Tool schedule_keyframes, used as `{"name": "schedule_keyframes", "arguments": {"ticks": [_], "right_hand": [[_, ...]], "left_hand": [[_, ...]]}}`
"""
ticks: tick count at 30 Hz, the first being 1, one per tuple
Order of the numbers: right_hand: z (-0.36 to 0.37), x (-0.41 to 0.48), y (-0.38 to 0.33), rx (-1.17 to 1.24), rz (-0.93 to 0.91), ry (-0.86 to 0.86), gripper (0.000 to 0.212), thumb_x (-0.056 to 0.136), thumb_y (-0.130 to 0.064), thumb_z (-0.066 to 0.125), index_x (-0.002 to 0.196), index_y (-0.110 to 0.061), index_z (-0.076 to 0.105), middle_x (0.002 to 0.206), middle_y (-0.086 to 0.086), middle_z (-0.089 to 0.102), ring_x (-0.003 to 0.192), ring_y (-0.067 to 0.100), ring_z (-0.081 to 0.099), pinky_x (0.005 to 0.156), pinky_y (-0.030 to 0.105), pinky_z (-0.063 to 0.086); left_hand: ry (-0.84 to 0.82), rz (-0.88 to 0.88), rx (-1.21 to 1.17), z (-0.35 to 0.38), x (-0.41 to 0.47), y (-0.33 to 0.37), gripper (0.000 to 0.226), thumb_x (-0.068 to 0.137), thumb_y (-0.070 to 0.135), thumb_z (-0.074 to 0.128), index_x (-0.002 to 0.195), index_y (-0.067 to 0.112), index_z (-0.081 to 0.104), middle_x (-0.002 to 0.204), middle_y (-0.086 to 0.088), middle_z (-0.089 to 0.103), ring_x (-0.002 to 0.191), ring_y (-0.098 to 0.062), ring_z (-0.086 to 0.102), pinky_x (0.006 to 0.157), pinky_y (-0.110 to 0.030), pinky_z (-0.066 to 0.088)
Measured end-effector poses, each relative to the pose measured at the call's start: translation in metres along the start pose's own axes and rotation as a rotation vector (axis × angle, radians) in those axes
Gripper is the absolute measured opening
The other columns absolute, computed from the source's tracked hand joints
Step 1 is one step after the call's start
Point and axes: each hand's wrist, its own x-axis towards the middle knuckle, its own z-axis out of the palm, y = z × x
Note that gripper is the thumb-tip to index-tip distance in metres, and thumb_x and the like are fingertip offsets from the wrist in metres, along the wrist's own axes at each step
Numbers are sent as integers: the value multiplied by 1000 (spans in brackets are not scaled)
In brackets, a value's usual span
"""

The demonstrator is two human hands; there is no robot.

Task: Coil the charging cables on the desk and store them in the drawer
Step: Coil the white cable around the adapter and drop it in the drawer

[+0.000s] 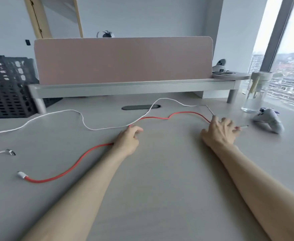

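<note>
A red charging cable (182, 113) snakes across the pale desk (160, 171), from a white plug at the front left to a plug at the right. My left hand (128, 141) rests on its middle stretch, fingers curled over it. My right hand (220, 132) covers the cable's right end, and the white plug tip sticks out past my fingers. A white cable (83, 121) loops over the desk's back half and crosses the red one; its metal plug (11, 152) lies at the left. No drawer is in view.
A pink divider (123, 60) on a raised shelf closes off the back. A black crate (7, 87) stands at the left, a glass jar (256, 93) and a grey game controller (268, 121) at the right. A dark cable grommet (141, 107) sits mid-desk.
</note>
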Motion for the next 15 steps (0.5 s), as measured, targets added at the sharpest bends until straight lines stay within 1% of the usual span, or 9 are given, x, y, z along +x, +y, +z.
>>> {"name": "schedule_keyframes", "arguments": {"ticks": [1, 2, 3, 6, 8, 10, 13, 15], "right_hand": [[-1, 1, 6, -17, 5, -16, 42, 86, -30, 54, 124, -10, 50, 129, 21, 50, 128, 39, 39, 104, 48, 29], [-2, 2, 10, -26, -11, -18, 40, 87, -27, 54, 124, -10, 50, 128, 20, 51, 125, 38, 42, 101, 46, 32], [-2, 2, 12, -15, -35, -11, 39, 87, -22, 53, 124, -10, 50, 127, 20, 52, 123, 38, 44, 99, 44, 34], [0, 1, 10, 160, -161, -9, 44, 82, -11, 55, 127, -11, 53, 123, 19, 56, 116, 38, 53, 93, 42, 42], [-1, -2, 3, 300, -256, -52, 47, 80, -11, 59, 127, -12, 57, 122, 16, 60, 112, 37, 57, 90, 39, 46], [0, -6, -3, 313, -320, -82, 42, 81, -12, 58, 122, -14, 62, 120, 13, 64, 112, 35, 58, 87, 36, 47], [-3, -10, -7, 311, -426, -86, 30, 86, -12, 55, 112, -18, 70, 115, 9, 68, 110, 32, 60, 85, 34, 47], [-7, -17, -13, 393, -549, -155, 27, 86, -12, 59, 109, -19, 71, 108, 6, 70, 104, 27, 63, 85, 29, 46]], "left_hand": [[-7, 32, 35, 0, -2, -1, 45, 89, -4, 39, 120, 18, 63, 123, -4, 64, 110, -24, 59, 87, -26, 43], [-4, 59, 70, 0, -4, -1, 42, 90, -2, 40, 119, 17, 63, 125, -2, 63, 115, -23, 57, 92, -26, 41], [7, 71, 91, -1, -8, -2, 39, 91, 0, 41, 118, 15, 64, 126, -2, 63, 117, -22, 56, 94, -25, 39], [70, 82, 118, -4, -19, -4, 33, 91, 3, 43, 115, 12, 65, 125, -3, 63, 116, -23, 56, 95, -27, 40], [89, 109, 137, -5, -25, -4, 31, 90, 4, 45, 113, 11, 65, 122, -4, 64, 114, -26, 57, 96, -30, 42], [76, 131, 143, -4, -28, -4, 31, 89, 5, 46, 113, 12, 65, 122, -4, 64, 113, -28, 57, 96, -34, 43], [37, 166, 156, -3, -31, -2, 35, 90, 7, 47, 122, 12, 60, 129, -4, 59, 118, -27, 54, 100, -35, 40], [32, 228, 159, -4, -32, -1, 43, 91, 8, 49, 134, 15, 50, 138, -3, 51, 127, -24, 47, 106, -35, 35]]}}
